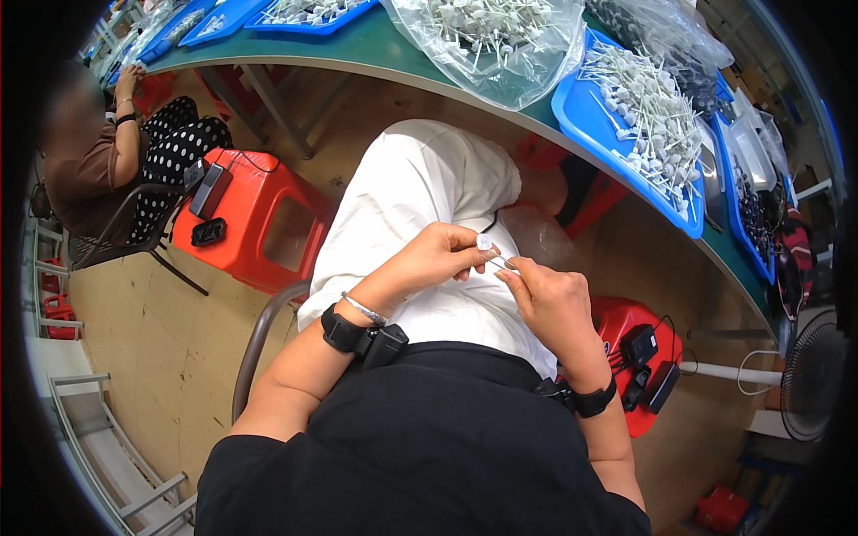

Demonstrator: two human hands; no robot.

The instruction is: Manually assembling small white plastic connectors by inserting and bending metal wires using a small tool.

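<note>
Over my lap, my left hand (444,252) pinches a small white part with a round, disc-like head (483,242) between thumb and fingertips. From beneath the head a thin pale stem (497,260) runs toward my right hand (549,295). My right thumb and fingers are closed at the far end of that stem. Whether the right fingers hold the stem itself or a separate thin piece joined to it, I cannot tell. Similar white stemmed parts (645,112) lie heaped in the blue tray (597,134) on the table, to the right and ahead of my hands.
Along the curved green table (357,45) stand a clear bag (536,76) of white parts and more blue trays (308,27). Red stools with black devices flank me, one left (259,223), one right (666,335). A fan (815,375) stands far right. Another person (98,170) sits at left.
</note>
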